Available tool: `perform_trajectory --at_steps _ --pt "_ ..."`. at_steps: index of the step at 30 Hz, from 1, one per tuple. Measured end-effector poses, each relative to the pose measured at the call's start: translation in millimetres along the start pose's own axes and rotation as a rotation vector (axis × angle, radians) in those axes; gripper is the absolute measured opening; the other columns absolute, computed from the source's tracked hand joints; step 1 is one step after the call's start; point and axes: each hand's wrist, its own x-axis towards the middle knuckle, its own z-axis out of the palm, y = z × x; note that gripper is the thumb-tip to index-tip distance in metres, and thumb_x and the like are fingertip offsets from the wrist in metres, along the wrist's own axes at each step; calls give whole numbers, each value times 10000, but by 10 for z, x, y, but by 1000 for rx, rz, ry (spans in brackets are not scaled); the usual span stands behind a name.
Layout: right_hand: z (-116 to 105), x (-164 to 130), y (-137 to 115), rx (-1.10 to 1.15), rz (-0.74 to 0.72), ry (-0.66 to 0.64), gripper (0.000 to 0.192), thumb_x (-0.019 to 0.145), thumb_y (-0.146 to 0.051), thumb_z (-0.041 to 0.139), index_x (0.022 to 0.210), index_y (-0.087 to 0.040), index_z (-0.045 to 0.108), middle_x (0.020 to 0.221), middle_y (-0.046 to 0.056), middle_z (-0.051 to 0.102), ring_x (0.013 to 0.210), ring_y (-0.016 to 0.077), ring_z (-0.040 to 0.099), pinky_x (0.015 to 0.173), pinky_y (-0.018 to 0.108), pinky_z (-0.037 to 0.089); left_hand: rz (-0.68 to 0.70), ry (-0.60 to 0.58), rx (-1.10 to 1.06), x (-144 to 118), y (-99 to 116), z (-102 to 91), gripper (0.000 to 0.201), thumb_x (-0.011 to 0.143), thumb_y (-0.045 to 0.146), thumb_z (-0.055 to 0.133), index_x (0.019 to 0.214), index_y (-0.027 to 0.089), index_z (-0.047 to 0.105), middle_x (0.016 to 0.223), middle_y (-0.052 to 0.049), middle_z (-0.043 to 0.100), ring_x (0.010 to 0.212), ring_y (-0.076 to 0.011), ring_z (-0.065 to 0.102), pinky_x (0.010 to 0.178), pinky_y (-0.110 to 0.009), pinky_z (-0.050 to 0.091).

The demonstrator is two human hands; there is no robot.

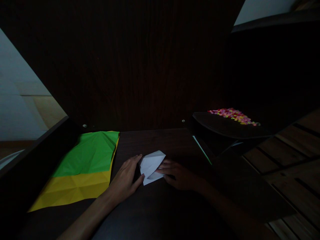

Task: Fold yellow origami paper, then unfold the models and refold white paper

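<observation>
A sheet of white paper, partly folded, lies on the dark tabletop before me. One of its flaps stands slightly raised toward the right side. My left hand rests along the paper's left edge, fingers stretched out and thumb spread, both touching it. From the right, my right hand reaches into the fold; its fingertips are under the raised flap and its thumb is at the paper's lower right edge, closed on it. Shadow hides part of the right fingers.
Creased green paper lies over yellow paper at the left, beside a raised dark side panel. A thin pale-green strip lies to the right. Small colourful pieces sit on a dark rounded surface. A tall dark board stands behind.
</observation>
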Motion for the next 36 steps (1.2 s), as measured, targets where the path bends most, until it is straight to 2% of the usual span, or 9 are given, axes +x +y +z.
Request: perform_trajectory --at_steps 5,11,14,17,20,23,27,31,36 --pt "7 -14 -1 -4 14 4 368 847 -127 553 1167 -258 678 1101 37 723 1076 222 626 1067 454 401 56 -45 52 -4 -8 -18 546 876 218 530 1410 216 416 1345 -120 580 1221 -293 557 1023 -479 466" --pt "-32 -49 29 -32 46 57 186 809 -209 626 954 -200 743 1239 108 653 1248 284 513 1004 458 447 95 -92 133 -18 -33 -3 510 898 223 500 1405 230 456 1397 -115 541 1258 -303 525 1020 -529 453" --pt "-126 -37 27 -34 -21 44 274 736 -146 630 984 -208 730 1200 86 674 1279 292 472 1053 508 374 85 -126 142 -24 -35 -8 484 909 223 483 1393 223 475 1411 -104 531 1275 -296 508 1042 -536 434" --pt "-181 -30 72 -58 -29 52 404 648 -97 592 1010 -224 718 1218 67 670 1249 322 481 1020 574 362 87 -152 138 -32 -33 -34 478 918 199 455 1394 233 480 1434 -85 511 1302 -287 482 1068 -536 409" --pt "-157 -30 156 -68 20 188 395 658 -65 530 971 -210 720 1171 72 697 1114 311 562 920 555 437 94 -157 118 -33 -20 -68 489 909 173 448 1393 236 486 1446 -76 499 1320 -289 464 1079 -540 396" --pt "-110 -27 205 -40 32 378 397 748 -45 466 1023 -209 701 1108 85 716 1000 269 604 852 492 490 83 -145 90 -19 13 -93 414 938 259 466 1345 228 539 1419 -81 530 1309 -293 479 1077 -539 401" --pt "-93 -19 151 -11 28 493 323 894 -130 458 1144 -227 638 1162 85 683 1039 247 601 896 459 490 58 -133 90 7 60 -87 416 930 429 517 1269 200 592 1380 -103 566 1291 -308 498 1058 -541 423" --pt "-72 -23 75 -60 23 396 301 946 -275 511 1238 -238 577 1290 94 614 1174 251 549 994 475 444 93 -150 109 19 65 -66 443 925 451 527 1266 175 585 1398 -122 546 1313 -306 475 1072 -537 411" --pt "-7 -34 78 -132 -37 218 478 924 -381 571 1363 -211 494 1447 108 482 1372 266 373 1084 491 381 190 -200 103 24 42 -73 458 965 384 486 1392 217 473 1466 -97 471 1370 -268 403 1125 -536 335"
